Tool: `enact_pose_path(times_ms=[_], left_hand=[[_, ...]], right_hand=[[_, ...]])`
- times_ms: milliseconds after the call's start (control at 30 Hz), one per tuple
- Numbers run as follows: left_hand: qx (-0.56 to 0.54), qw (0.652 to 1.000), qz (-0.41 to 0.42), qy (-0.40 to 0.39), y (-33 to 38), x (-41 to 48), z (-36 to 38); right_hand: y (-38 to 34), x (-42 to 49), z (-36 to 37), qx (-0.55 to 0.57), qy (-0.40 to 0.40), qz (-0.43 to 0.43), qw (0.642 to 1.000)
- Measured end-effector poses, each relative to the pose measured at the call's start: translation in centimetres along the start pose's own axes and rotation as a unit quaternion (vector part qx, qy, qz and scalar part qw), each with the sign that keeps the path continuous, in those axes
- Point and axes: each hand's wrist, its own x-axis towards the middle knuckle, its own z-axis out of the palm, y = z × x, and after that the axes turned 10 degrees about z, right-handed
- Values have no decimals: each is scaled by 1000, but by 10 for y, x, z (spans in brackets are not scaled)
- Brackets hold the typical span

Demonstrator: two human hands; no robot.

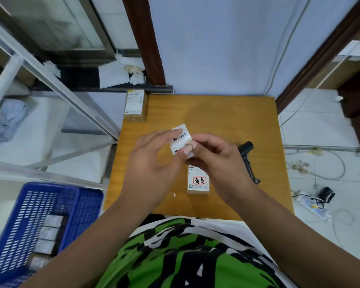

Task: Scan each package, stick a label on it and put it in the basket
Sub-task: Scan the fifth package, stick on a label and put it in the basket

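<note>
A white label strip point(181, 138) with black characters is held above the wooden table point(227, 121). My left hand point(152, 163) pinches its left side and my right hand point(214, 159) pinches its right edge with thumb and forefinger. Under my right hand lies a small brown package point(198, 181) with a white shipping label and a red stamp; my hands hide its far end. A second brown package point(135, 106) sits at the table's far left corner. The black hand scanner point(248, 161) lies on the table right of my hands. A blue plastic basket point(40, 221) stands low on the left.
Several packages point(48, 235) lie inside the basket. A metal shelf frame point(56, 84) stands at the left. Cables and a power strip point(312, 204) lie on the tiled floor at the right. A small white scrap point(174, 194) lies on the table.
</note>
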Motion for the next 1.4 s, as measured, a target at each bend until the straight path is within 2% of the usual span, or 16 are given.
enact_pose_path(times_ms=[133,333,400,567,667,767,867,967,1100,1200,1300,1400], left_hand=[[-52,997,-50,-8,11,8,-12],[-159,985,-58,-12,27,11,-22],[-215,973,-77,-2,31,12,-25],[-322,925,-191,69,20,18,-29],[-337,912,-205,111,12,19,-22],[-333,916,-205,85,3,14,-5],[-319,913,-252,32,-15,8,23],[-294,902,-315,28,-40,0,53],[-288,884,-369,15,-73,-16,94],[-286,863,-417,6,-97,-26,118],[-284,842,-458,11,-119,-35,135],[-300,822,-485,8,-132,-40,146]], right_hand=[[-10,-4,3,-16,-28,-28,999],[-32,-16,4,-84,8,-96,992],[-38,-19,6,-104,0,-125,987],[-40,-21,5,-162,5,-160,974],[-14,1,-17,-179,57,-118,975],[37,36,-56,-163,183,3,969],[88,63,-97,-160,267,113,943],[126,78,-126,-234,315,164,905],[150,78,-139,-352,313,199,859],[158,77,-138,-397,309,200,841],[164,72,-132,-418,330,141,835],[164,65,-113,-398,347,65,847]])
